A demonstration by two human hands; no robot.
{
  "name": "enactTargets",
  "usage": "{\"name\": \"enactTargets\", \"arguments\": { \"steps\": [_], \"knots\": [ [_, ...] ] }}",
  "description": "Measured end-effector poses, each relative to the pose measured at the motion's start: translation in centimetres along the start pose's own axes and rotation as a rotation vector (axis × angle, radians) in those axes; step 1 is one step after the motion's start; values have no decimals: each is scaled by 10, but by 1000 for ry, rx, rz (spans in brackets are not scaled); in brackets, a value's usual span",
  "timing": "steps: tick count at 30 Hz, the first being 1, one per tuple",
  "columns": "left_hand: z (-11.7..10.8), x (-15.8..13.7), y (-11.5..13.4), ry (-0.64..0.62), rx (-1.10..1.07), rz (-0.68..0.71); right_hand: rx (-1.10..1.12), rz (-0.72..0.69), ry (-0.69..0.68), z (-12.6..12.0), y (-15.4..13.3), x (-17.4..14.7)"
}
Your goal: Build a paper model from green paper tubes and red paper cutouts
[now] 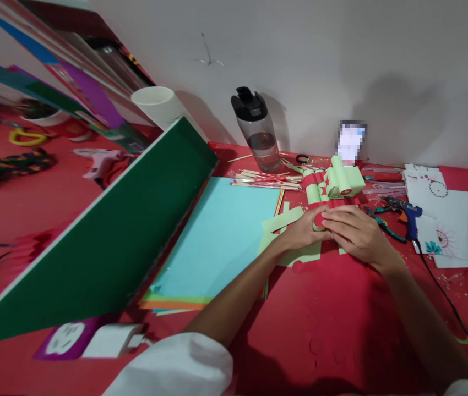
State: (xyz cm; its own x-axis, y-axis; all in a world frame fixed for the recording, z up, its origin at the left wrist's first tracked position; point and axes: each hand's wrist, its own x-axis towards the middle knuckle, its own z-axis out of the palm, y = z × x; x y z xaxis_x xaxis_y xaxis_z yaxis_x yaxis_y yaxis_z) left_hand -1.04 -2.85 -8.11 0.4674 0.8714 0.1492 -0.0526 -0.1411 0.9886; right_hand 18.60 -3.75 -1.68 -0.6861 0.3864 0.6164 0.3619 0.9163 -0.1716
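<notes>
My left hand (pixel 305 231) is closed around a short light green paper roll (pixel 317 227) with a red paper disc (pixel 320 219) on its end. The fingertips of my right hand (pixel 358 234) press at the disc's edge, bent and close together. Just behind the hands stands a light green paper model (pixel 347 181) built of rolls and a box, with red stars and bands. Green paper scraps (pixel 286 221) lie left of and under the hands. Fingers cover part of the roll.
To the left are stacked coloured sheets (pixel 226 236) and a leaning green board (pixel 105 247). A water bottle (pixel 259 135), wooden sticks (pixel 267 179) and a pixelated phone (pixel 350 142) are at the back. Pliers (pixel 391 230), a blue glue gun (pixel 412 217) and decorated white sheets (pixel 440 220) lie right.
</notes>
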Motion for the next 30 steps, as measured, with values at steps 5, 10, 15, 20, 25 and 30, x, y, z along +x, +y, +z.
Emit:
{"name": "enactTargets", "arguments": {
  "steps": [5, 10, 15, 20, 25, 30],
  "knots": [
    [0, 0, 1, -4, 67, 6, 84, 72, 2, -1, 3, -3],
    [1, -1, 3, 25, 148, -23, 215, 265, 68, -3, 2, -1],
    [3, 0, 0, 43, 136, 8, 255, 413, -5, -5, -1, 1],
    [6, 1, -3, 104, 119, 33, 251, 431, -34, -2, 0, -1],
    [8, 1, 3, 105, 135, 9, 247, 383, -30, 1, 2, -2],
    [5, 1, 10, 83, 98, -8, 227, 356, -24, 4, 3, -4]
  ]
}}
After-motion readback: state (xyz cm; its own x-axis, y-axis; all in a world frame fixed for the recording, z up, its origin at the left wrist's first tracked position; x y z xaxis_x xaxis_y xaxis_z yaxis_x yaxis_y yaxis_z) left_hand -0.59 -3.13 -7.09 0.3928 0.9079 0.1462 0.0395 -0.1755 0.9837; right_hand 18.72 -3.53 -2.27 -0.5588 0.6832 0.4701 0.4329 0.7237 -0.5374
